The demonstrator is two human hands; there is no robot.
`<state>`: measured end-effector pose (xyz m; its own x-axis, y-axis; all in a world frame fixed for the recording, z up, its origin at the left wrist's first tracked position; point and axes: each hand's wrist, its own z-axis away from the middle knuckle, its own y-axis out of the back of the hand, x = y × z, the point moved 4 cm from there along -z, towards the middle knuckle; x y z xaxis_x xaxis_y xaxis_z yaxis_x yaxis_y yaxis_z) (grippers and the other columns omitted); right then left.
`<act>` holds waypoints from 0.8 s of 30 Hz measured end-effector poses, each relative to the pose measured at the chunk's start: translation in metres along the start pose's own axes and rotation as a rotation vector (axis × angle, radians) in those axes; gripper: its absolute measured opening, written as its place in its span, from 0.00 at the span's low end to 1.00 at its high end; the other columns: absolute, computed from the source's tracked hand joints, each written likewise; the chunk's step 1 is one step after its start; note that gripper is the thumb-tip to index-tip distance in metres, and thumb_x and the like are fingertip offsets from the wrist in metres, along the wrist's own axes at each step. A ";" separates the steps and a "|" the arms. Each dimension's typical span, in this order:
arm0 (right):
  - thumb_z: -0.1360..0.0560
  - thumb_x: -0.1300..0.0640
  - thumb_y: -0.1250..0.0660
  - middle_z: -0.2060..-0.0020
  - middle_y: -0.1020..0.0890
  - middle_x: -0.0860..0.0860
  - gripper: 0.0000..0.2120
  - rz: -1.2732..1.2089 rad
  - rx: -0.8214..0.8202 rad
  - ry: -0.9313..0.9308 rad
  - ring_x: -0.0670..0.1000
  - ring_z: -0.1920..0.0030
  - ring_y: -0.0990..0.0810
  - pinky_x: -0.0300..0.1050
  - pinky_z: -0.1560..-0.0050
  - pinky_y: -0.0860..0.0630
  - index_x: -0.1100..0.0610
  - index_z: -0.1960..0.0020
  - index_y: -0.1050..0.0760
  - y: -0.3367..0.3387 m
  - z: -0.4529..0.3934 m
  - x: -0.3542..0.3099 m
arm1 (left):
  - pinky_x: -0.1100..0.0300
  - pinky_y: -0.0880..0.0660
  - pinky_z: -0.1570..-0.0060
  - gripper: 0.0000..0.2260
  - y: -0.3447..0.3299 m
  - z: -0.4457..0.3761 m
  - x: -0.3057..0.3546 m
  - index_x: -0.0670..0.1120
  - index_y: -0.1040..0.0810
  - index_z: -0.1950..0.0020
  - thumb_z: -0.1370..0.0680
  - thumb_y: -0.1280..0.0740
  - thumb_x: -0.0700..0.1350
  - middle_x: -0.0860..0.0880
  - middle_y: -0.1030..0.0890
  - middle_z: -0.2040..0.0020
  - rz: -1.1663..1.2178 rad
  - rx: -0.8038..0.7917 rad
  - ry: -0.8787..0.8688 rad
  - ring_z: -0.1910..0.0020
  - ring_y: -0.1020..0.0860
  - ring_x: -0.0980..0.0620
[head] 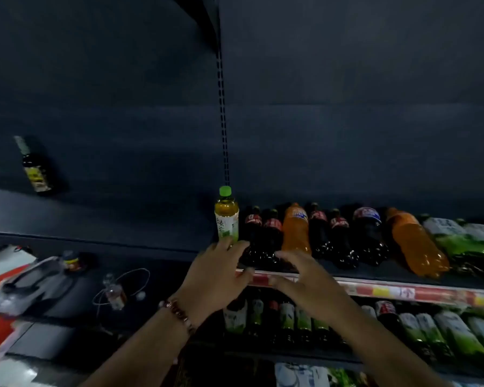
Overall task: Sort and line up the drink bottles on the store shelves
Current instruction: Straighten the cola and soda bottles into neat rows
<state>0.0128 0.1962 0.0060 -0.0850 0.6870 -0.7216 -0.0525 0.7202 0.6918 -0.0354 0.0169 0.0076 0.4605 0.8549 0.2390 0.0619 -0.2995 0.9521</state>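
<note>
At shelf edge [375, 289], your L hand [215, 272] grips green-cap tea bottle [226, 216] at base; R hand [299, 277] loose, fingers spread, holding nothing.

A shop: drink bottles [295, 229] on dark shelves [375, 270] with price strips [389, 291]
</note>
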 end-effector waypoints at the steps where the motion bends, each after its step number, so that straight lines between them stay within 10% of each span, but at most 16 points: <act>1: 0.22 0.44 0.35 0.29 0.33 0.43 0.25 -0.002 -0.006 0.012 0.39 0.38 0.35 0.36 0.42 0.37 0.45 0.27 0.35 0.001 -0.021 0.002 | 0.50 0.31 0.34 0.27 -0.008 -0.015 -0.004 0.55 0.41 0.23 0.21 0.39 0.58 0.53 0.37 0.27 0.012 -0.031 0.009 0.30 0.33 0.49; 18: 0.19 0.46 0.42 0.23 0.40 0.49 0.26 0.576 -0.123 -0.028 0.52 0.22 0.47 0.52 0.22 0.48 0.50 0.23 0.39 -0.051 -0.150 0.063 | 0.50 0.31 0.36 0.33 -0.120 -0.087 -0.045 0.54 0.53 0.21 0.21 0.38 0.54 0.43 0.47 0.26 0.006 -0.179 0.099 0.31 0.36 0.42; 24: 0.18 0.45 0.45 0.25 0.35 0.50 0.22 0.575 -0.077 -0.097 0.53 0.25 0.40 0.50 0.26 0.44 0.52 0.26 0.32 -0.046 -0.151 0.056 | 0.54 0.26 0.48 0.21 -0.119 -0.070 -0.044 0.53 0.36 0.31 0.22 0.36 0.55 0.45 0.39 0.34 0.161 -0.018 0.027 0.38 0.31 0.44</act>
<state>-0.1396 0.1871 -0.0626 -0.0302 0.9735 -0.2269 -0.0978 0.2230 0.9699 -0.1245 0.0446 -0.1026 0.4390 0.8075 0.3940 -0.0268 -0.4266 0.9040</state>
